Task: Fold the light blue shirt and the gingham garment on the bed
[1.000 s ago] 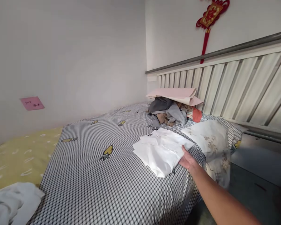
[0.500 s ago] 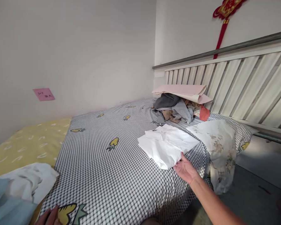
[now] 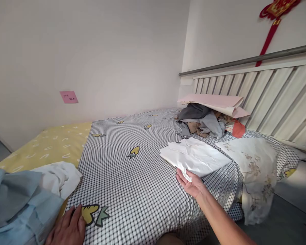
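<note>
A folded white shirt (image 3: 201,156) lies on the checked bed sheet (image 3: 122,183), with what looks like a collar at its far side. My right hand (image 3: 190,183) is at the shirt's near edge, palm up, with a corner of the cloth pinched between thumb and fingers. Flat on the sheet at the lower left rests my left hand (image 3: 68,226), its fingers stretched out and holding nothing. Beside it is a light blue garment (image 3: 22,204), and a crumpled white cloth (image 3: 61,177) lies just behind that.
A heap of grey and brown clothes (image 3: 201,117) sits at the far corner under a folded pink sheet (image 3: 214,99). White floral fabric (image 3: 257,166) drapes over the bed's right edge. A slatted white headboard (image 3: 265,92) stands at the right, and yellow bedding (image 3: 51,143) covers the left.
The view has turned left, so things sit further right. My right hand has shifted left along the shirt's near edge and lifts its corner. More of my left hand shows.
</note>
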Action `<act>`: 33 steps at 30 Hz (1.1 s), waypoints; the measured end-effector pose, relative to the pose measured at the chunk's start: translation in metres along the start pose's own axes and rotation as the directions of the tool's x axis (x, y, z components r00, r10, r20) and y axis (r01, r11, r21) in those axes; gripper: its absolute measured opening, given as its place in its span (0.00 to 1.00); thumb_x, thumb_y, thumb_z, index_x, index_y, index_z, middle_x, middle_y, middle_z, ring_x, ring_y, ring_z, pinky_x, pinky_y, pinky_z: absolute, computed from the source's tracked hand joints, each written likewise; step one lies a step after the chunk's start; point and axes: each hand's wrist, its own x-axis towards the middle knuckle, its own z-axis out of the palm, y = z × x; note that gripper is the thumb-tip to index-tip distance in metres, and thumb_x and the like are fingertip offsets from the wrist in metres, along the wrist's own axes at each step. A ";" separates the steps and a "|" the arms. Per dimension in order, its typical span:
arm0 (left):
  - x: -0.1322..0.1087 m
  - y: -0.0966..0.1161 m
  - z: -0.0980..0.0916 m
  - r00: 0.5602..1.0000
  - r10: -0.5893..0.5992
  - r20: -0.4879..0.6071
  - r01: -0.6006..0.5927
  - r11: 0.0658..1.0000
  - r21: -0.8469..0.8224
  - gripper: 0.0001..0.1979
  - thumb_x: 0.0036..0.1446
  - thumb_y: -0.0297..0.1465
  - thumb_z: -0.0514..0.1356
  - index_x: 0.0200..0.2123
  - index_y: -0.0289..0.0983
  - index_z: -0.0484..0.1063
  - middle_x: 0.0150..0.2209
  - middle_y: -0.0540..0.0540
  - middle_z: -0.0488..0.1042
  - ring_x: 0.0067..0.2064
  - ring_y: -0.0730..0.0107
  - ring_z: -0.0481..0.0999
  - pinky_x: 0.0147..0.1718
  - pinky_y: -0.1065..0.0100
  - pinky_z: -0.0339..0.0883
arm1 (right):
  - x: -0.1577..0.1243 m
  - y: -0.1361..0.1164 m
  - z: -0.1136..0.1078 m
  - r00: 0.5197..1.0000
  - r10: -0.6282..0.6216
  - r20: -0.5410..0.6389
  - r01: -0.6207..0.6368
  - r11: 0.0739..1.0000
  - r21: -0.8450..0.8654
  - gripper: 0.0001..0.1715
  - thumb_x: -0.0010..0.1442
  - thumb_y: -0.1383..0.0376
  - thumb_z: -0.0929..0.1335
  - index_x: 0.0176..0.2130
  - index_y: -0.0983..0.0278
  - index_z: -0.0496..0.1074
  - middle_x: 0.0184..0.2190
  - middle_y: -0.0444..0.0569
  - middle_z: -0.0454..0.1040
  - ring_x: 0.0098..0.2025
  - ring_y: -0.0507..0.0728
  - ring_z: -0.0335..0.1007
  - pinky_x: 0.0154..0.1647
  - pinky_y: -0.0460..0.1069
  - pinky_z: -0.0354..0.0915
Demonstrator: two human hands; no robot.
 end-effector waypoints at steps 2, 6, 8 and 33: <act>-0.001 0.002 0.000 1.000 -0.001 0.011 0.001 1.000 0.006 0.27 0.59 0.30 0.51 0.60 0.42 0.74 0.65 0.39 0.73 0.67 0.49 0.67 0.61 0.45 0.64 | -0.008 0.005 -0.003 0.999 0.034 0.009 -0.034 0.999 -0.015 0.12 0.72 0.71 0.63 0.51 0.61 0.72 0.36 0.46 0.84 0.36 0.53 0.84 0.41 0.49 0.79; -0.004 0.005 0.001 1.000 -0.009 -0.002 0.009 1.000 0.019 0.27 0.62 0.29 0.49 0.63 0.40 0.72 0.67 0.37 0.70 0.68 0.51 0.67 0.62 0.47 0.63 | -0.035 0.035 -0.018 0.982 0.177 0.068 -0.164 0.973 -0.165 0.12 0.67 0.68 0.70 0.51 0.61 0.73 0.41 0.49 0.85 0.38 0.55 0.84 0.41 0.51 0.78; -0.005 0.006 0.001 1.000 -0.014 -0.022 0.014 0.999 0.035 0.27 0.65 0.30 0.47 0.65 0.37 0.70 0.68 0.36 0.69 0.68 0.52 0.67 0.63 0.49 0.62 | -0.046 0.049 -0.022 0.953 0.255 0.161 -0.191 0.924 -0.330 0.15 0.63 0.66 0.74 0.50 0.63 0.75 0.40 0.52 0.85 0.36 0.56 0.83 0.36 0.50 0.75; -0.010 0.005 0.008 0.998 -0.021 -0.056 0.030 0.985 0.172 0.29 0.70 0.34 0.41 0.68 0.34 0.66 0.69 0.37 0.68 0.65 0.54 0.70 0.62 0.52 0.61 | 0.111 -0.036 0.095 0.809 -0.423 0.409 0.359 -0.197 -0.912 0.09 0.65 0.56 0.67 0.41 0.58 0.72 0.21 0.40 0.73 0.22 0.54 0.69 0.29 0.47 0.61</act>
